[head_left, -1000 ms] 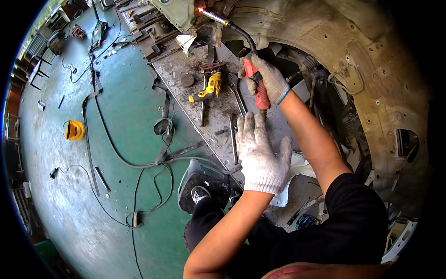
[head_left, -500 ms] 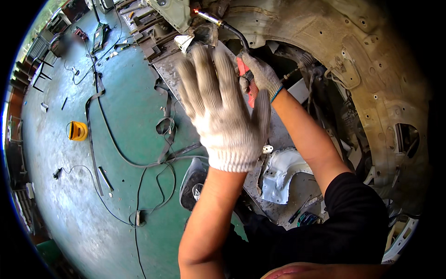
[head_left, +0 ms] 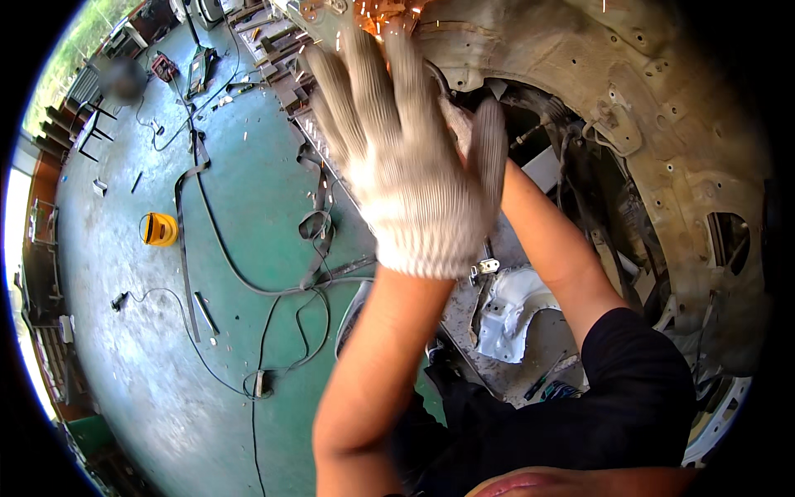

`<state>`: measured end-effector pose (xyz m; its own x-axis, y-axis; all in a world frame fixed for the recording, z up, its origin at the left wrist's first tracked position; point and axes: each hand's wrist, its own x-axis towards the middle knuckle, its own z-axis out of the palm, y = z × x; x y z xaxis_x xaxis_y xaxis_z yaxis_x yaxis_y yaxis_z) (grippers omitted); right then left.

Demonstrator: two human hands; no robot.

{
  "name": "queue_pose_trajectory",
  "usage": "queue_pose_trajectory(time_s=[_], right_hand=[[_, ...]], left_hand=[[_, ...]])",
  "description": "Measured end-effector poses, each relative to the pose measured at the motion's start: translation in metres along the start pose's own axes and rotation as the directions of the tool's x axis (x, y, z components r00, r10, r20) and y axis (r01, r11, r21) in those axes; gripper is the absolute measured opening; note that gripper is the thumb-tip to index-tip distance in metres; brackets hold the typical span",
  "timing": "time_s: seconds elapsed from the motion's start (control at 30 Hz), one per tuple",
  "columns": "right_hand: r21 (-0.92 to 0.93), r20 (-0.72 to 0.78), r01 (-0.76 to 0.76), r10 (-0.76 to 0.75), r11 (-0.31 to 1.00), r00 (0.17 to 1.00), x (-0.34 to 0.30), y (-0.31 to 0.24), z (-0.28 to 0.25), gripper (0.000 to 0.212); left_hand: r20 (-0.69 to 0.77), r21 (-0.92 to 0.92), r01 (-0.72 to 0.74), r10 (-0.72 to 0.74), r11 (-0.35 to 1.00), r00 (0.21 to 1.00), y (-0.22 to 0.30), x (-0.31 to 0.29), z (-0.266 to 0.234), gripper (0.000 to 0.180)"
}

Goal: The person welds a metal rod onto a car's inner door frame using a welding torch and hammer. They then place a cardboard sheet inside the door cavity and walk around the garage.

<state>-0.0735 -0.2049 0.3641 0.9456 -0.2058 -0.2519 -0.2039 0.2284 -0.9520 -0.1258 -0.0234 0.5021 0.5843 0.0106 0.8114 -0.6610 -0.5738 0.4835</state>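
Note:
My left hand (head_left: 406, 157), in a whitish knit glove, is held up with its fingers spread and nothing in it. Behind it, my gloved right hand (head_left: 457, 120) is mostly covered. Only a bit of a dark curved welding torch neck (head_left: 438, 79) shows past the left fingers; the torch's handle and tip are hidden. At the top, bright orange sparks (head_left: 385, 15) fly out just beyond my left fingertips, against the bare tan car body (head_left: 530, 41). A pale cut sheet-metal piece (head_left: 505, 319) lies below my right forearm.
Cables and a flat strap (head_left: 180, 224) snake over the green floor. A yellow bucket (head_left: 160, 229) stands at left, with a floor jack (head_left: 201, 68) farther off. The car's wheel arch opening, with hoses (head_left: 571, 157) inside, is at right. A metal bench edge (head_left: 464, 352) runs beside me.
Sparks have appeared at the top, where the torch tip only glowed before. My left hand has risen and moved right, now covering most of the right hand and the torch's handle.

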Motion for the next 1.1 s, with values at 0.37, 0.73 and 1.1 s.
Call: queue_pose_trajectory(time_s=[0.37, 0.73, 1.1], right_hand=[[-0.039, 0.043, 0.027, -0.026, 0.999, 0.999, -0.019, 0.004, -0.035, 0.056], [-0.088, 0.074, 0.021, -0.014, 0.996, 0.997, -0.007, 0.007, -0.015, 0.061], [-0.03, 0.068, 0.03, -0.028, 0.999, 0.997, 0.006, 0.012, -0.012, 0.056]], left_hand=[[0.688, -0.069, 0.472, -0.301, 0.879, 0.66, 0.065, -0.184, 0.016, 0.081], [0.601, -0.07, 0.514, -0.375, 0.855, 0.706, 0.04, -0.157, 0.016, 0.077], [0.572, -0.087, 0.516, -0.382, 0.852, 0.726, 0.033, -0.15, 0.018, 0.073]])
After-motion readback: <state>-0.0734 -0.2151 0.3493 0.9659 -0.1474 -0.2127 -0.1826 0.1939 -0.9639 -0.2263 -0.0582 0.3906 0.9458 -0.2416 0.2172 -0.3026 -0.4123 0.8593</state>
